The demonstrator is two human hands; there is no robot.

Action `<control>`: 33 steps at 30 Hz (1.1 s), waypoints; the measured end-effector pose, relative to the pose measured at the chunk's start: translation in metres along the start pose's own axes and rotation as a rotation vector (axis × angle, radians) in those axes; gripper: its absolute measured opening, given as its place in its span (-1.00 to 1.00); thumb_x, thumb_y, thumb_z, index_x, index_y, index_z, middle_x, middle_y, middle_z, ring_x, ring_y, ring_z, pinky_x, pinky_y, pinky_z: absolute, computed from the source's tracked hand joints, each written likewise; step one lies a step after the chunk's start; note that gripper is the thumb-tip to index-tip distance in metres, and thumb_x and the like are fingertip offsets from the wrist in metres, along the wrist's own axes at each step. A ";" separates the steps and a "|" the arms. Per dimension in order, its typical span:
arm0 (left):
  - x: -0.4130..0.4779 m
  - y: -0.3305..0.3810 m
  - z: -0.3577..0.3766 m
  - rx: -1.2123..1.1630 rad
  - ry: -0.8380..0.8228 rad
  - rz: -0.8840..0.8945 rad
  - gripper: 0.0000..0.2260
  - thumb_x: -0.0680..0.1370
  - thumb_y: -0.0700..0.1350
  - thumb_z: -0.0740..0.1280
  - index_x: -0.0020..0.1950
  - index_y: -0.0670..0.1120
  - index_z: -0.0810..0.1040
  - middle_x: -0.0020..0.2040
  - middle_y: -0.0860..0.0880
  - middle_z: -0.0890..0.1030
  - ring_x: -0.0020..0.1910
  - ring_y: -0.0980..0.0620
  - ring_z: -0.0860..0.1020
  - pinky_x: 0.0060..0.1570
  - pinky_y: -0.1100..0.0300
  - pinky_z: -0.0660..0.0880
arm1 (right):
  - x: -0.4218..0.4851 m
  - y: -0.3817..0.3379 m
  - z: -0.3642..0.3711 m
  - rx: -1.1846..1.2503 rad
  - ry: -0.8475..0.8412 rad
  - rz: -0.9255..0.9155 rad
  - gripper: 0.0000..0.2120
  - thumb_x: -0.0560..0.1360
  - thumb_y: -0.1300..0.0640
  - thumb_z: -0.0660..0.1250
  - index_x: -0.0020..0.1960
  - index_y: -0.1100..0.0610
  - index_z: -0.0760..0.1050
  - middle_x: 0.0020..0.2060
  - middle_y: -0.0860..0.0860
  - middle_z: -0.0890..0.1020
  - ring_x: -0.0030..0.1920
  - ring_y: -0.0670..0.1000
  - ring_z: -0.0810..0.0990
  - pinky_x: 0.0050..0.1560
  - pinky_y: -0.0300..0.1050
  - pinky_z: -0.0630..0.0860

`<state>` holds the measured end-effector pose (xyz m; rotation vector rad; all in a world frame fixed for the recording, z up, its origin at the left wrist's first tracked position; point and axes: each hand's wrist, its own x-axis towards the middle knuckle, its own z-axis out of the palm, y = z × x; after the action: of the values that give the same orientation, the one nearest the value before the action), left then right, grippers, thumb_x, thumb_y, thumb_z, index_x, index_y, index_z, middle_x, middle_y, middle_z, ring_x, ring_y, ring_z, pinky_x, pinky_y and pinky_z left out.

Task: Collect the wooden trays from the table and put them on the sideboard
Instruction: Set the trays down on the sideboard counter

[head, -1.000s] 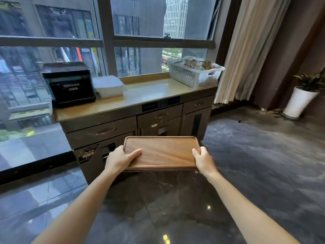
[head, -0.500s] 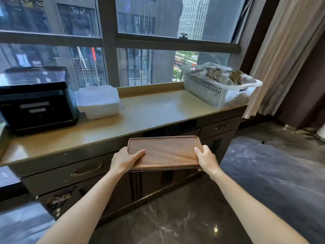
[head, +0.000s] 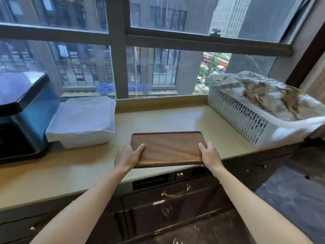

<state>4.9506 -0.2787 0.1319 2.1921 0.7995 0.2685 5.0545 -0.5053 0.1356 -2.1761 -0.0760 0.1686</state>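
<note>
Tray carried up and out over the bench

A second ago my hands held the wooden tray [head: 168, 148] short of the bench [head: 158, 118], in front of its drawers. I have since closed in, and now my left hand [head: 129, 156] and right hand [head: 209, 154] hold it out over the benchtop, its near edge just past the front lip. I cannot tell whether it touches the surface.

Left hand [head: 129, 156] and right hand [head: 210, 154] grip, arms outstretched.
</note>
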 end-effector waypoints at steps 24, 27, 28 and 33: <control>0.294 0.044 0.090 -0.067 0.078 -0.392 -0.51 0.49 0.17 0.25 0.14 -0.23 0.47 0.17 -0.22 0.57 0.16 -0.22 0.50 0.01 0.07 0.39 | 0.348 -0.044 0.086 -0.119 -0.300 -0.018 -0.71 0.57 -0.01 0.03 -0.14 0.17 0.37 -0.14 0.16 0.51 -0.07 0.24 0.55 -0.03 0.09 0.49; 0.320 0.038 0.093 -0.100 0.069 -0.409 -0.53 0.47 0.16 0.27 0.14 -0.22 0.51 0.15 -0.20 0.60 0.14 -0.21 0.52 0.03 0.07 0.42 | 0.368 -0.047 0.101 -0.128 -0.321 0.006 -0.66 0.57 -0.02 0.03 0.07 0.21 0.43 -0.05 0.14 0.52 0.02 0.23 0.53 0.10 0.14 0.50; 0.328 0.036 0.094 -0.120 0.073 -0.422 -0.53 0.47 0.16 0.29 0.14 -0.21 0.52 0.15 -0.20 0.60 0.14 -0.20 0.52 0.02 0.08 0.42 | 0.373 -0.049 0.104 -0.130 -0.325 0.014 -0.63 0.57 -0.02 0.03 0.13 0.23 0.44 0.00 0.17 0.53 0.02 0.21 0.51 0.07 0.10 0.49; 0.363 0.029 0.100 -0.170 0.064 -0.469 -0.53 0.45 0.13 0.33 0.13 -0.23 0.53 0.14 -0.20 0.60 0.14 -0.20 0.52 0.05 0.05 0.44 | 0.399 -0.049 0.120 -0.144 -0.332 0.033 -0.63 0.60 0.04 0.04 0.20 0.28 0.43 0.18 0.22 0.53 0.19 0.20 0.46 0.05 -0.06 0.33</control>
<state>5.2894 -0.1273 0.0633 1.7848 1.2482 0.1634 5.4314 -0.3332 0.0709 -2.2735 -0.2466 0.5578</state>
